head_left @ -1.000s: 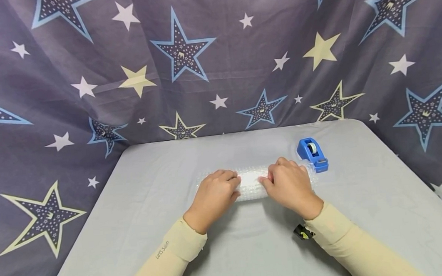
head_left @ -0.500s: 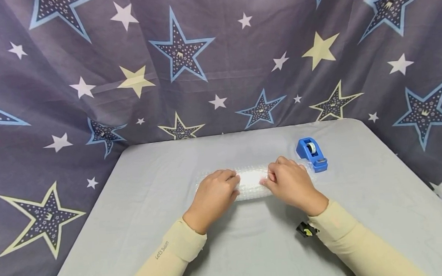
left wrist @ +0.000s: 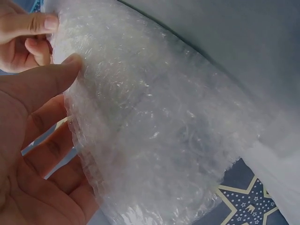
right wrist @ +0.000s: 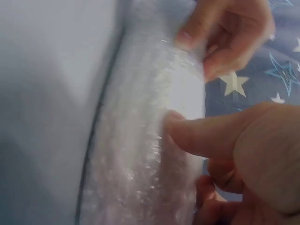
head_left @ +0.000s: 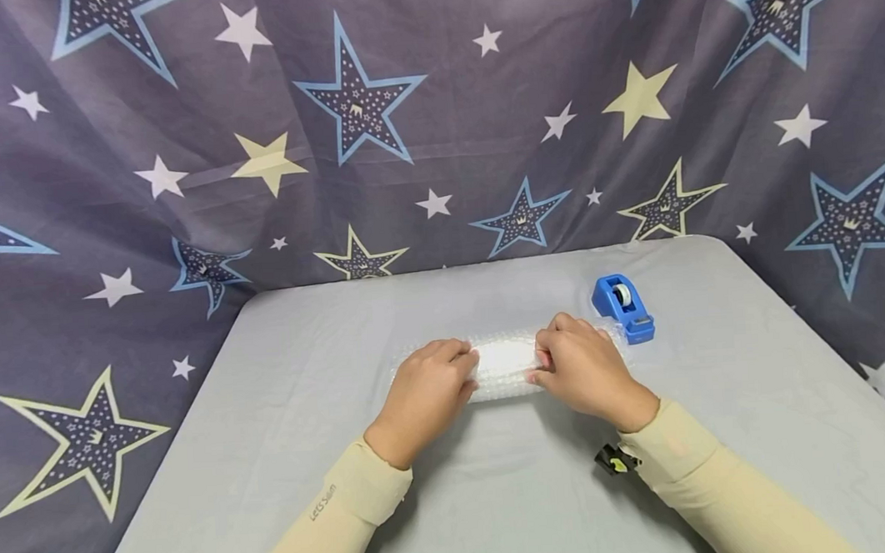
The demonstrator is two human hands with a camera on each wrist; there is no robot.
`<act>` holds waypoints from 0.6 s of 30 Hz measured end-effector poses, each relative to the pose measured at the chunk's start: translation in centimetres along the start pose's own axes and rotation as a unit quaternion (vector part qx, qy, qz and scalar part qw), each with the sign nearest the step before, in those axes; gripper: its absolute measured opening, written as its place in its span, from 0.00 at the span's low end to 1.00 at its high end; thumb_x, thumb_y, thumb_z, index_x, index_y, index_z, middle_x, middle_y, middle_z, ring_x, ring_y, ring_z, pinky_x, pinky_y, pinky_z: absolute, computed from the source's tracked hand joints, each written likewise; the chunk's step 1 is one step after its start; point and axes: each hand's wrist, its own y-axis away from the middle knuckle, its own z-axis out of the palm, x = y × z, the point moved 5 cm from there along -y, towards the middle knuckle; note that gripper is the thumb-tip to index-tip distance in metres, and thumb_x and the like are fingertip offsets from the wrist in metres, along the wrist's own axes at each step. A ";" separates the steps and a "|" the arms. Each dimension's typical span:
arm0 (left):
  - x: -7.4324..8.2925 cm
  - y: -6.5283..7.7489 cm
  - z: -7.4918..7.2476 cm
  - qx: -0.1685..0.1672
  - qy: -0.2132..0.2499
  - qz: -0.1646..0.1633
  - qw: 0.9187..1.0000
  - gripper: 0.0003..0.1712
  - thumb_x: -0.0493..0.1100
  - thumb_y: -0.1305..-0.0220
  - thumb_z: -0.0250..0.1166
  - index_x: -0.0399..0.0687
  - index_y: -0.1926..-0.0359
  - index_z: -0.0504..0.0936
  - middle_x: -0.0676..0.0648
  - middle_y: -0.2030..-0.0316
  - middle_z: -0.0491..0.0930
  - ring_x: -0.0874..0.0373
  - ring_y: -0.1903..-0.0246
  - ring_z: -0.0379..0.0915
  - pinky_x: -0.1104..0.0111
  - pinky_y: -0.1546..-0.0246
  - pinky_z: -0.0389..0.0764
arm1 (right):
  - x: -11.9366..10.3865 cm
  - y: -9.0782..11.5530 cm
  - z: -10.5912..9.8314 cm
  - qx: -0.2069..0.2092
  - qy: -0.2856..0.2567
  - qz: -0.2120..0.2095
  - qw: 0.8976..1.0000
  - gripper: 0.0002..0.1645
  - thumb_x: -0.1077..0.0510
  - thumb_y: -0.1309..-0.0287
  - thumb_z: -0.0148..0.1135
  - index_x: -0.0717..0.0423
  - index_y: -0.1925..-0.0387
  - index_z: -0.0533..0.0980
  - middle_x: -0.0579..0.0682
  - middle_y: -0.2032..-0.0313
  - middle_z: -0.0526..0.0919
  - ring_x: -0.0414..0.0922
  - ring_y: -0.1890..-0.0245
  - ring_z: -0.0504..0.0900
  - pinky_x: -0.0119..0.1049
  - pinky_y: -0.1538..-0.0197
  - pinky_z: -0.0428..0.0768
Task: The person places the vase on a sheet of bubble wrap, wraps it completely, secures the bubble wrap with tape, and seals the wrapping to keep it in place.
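Note:
A clear bubble wrap bundle [head_left: 502, 384], rolled into a long shape, lies crosswise near the table's middle. Something white [head_left: 505, 355] shows through it between the two hands; the wrap blurs what it is. My left hand [head_left: 424, 388] grips the bundle left of centre, thumb on the near side and fingers over the far side. Right of centre, my right hand [head_left: 587, 371] holds it the same way, its thumb [right wrist: 197, 133] pressed on the wrap in the right wrist view. In the left wrist view the plastic [left wrist: 154, 108] spreads out beyond the left thumb.
A blue tape dispenser [head_left: 624, 309] with a roll of tape stands behind the bundle's right end, close to the wrap's edge. Grey cloth covers the table [head_left: 303, 342]. A dark star-patterned curtain [head_left: 435, 143] hangs behind and at both sides.
My right thumb has shifted slightly down and right along the wrap, and more of the white area shows between the hands. The left hand keeps its grip almost unmoved.

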 end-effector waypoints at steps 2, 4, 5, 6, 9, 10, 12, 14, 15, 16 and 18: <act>-0.1 0.0 0.1 -0.004 0.003 -0.003 1.000 0.18 0.41 0.48 0.81 0.46 0.56 0.87 0.47 0.53 0.85 0.51 0.51 0.83 0.61 0.45 0.82 | 0.0 0.1 0.2 -0.005 0.006 0.000 1.000 0.28 0.45 0.55 0.83 0.42 0.82 0.67 0.43 0.69 0.72 0.47 0.69 0.71 0.41 0.68 0.62; -0.1 0.1 0.2 -0.008 0.005 -0.005 1.000 0.18 0.41 0.48 0.81 0.46 0.56 0.87 0.47 0.52 0.86 0.51 0.50 0.83 0.60 0.45 0.82 | 0.0 0.2 0.3 -0.007 0.006 0.001 1.000 0.28 0.45 0.54 0.83 0.42 0.82 0.67 0.43 0.68 0.72 0.47 0.68 0.71 0.41 0.68 0.62; -0.1 0.1 0.2 -0.009 0.006 -0.006 1.000 0.18 0.41 0.48 0.81 0.46 0.55 0.87 0.47 0.52 0.86 0.51 0.50 0.83 0.60 0.45 0.82 | -0.1 0.2 0.3 -0.007 0.005 0.002 1.000 0.28 0.45 0.54 0.83 0.42 0.82 0.67 0.43 0.68 0.72 0.47 0.68 0.71 0.41 0.68 0.62; -0.1 0.1 0.2 -0.009 0.007 -0.006 1.000 0.18 0.42 0.48 0.81 0.46 0.55 0.87 0.47 0.52 0.86 0.51 0.50 0.83 0.60 0.45 0.82 | -0.1 0.3 0.4 -0.006 0.003 0.002 1.000 0.28 0.45 0.54 0.83 0.42 0.82 0.67 0.43 0.68 0.72 0.47 0.68 0.71 0.41 0.68 0.62; -0.1 0.2 0.2 -0.009 0.008 -0.006 1.000 0.19 0.41 0.48 0.81 0.45 0.55 0.87 0.46 0.52 0.86 0.51 0.50 0.83 0.60 0.45 0.82 | -0.1 0.3 0.4 -0.005 -0.002 0.002 1.000 0.28 0.46 0.55 0.83 0.42 0.82 0.67 0.43 0.68 0.72 0.47 0.68 0.71 0.41 0.68 0.61; -0.1 0.2 0.2 -0.008 0.009 -0.006 1.000 0.19 0.41 0.48 0.81 0.45 0.55 0.87 0.46 0.52 0.86 0.50 0.50 0.83 0.60 0.45 0.82 | -0.1 0.2 0.3 -0.005 -0.003 0.001 1.000 0.28 0.46 0.55 0.83 0.42 0.82 0.67 0.42 0.68 0.72 0.47 0.68 0.71 0.41 0.68 0.61; -0.1 0.2 0.2 -0.006 0.009 -0.006 1.000 0.19 0.41 0.48 0.81 0.45 0.55 0.87 0.46 0.52 0.86 0.51 0.50 0.83 0.60 0.46 0.82 | -0.2 0.2 0.3 -0.005 -0.004 0.000 1.000 0.27 0.48 0.56 0.84 0.42 0.82 0.67 0.43 0.68 0.73 0.47 0.68 0.71 0.40 0.68 0.62; -0.2 0.1 0.2 -0.005 0.009 -0.005 1.000 0.19 0.42 0.48 0.81 0.45 0.55 0.87 0.47 0.52 0.85 0.51 0.50 0.83 0.60 0.46 0.82 | -0.2 0.2 0.2 -0.005 -0.005 -0.001 1.000 0.27 0.50 0.58 0.84 0.42 0.82 0.68 0.43 0.68 0.73 0.47 0.68 0.71 0.40 0.67 0.62; -0.2 0.1 0.3 -0.006 0.009 -0.005 1.000 0.19 0.42 0.48 0.81 0.46 0.55 0.87 0.47 0.52 0.85 0.51 0.50 0.83 0.60 0.46 0.82 | -0.2 0.2 0.1 -0.004 -0.007 -0.002 1.000 0.26 0.51 0.59 0.85 0.42 0.82 0.68 0.43 0.68 0.73 0.47 0.68 0.71 0.40 0.67 0.62; -0.3 0.1 0.3 -0.006 0.009 -0.005 1.000 0.19 0.42 0.47 0.81 0.46 0.55 0.86 0.47 0.52 0.85 0.51 0.50 0.83 0.60 0.46 0.82 | -0.2 0.3 0.1 -0.007 -0.010 -0.001 1.000 0.26 0.52 0.60 0.85 0.42 0.81 0.69 0.43 0.67 0.73 0.48 0.67 0.71 0.40 0.66 0.62; -0.4 0.2 0.3 -0.006 0.013 -0.005 1.000 0.20 0.42 0.48 0.81 0.46 0.54 0.87 0.47 0.51 0.85 0.52 0.50 0.83 0.60 0.46 0.82 | -0.3 0.3 0.1 -0.012 -0.020 -0.001 1.000 0.25 0.54 0.62 0.85 0.42 0.80 0.70 0.44 0.66 0.74 0.48 0.66 0.71 0.41 0.65 0.62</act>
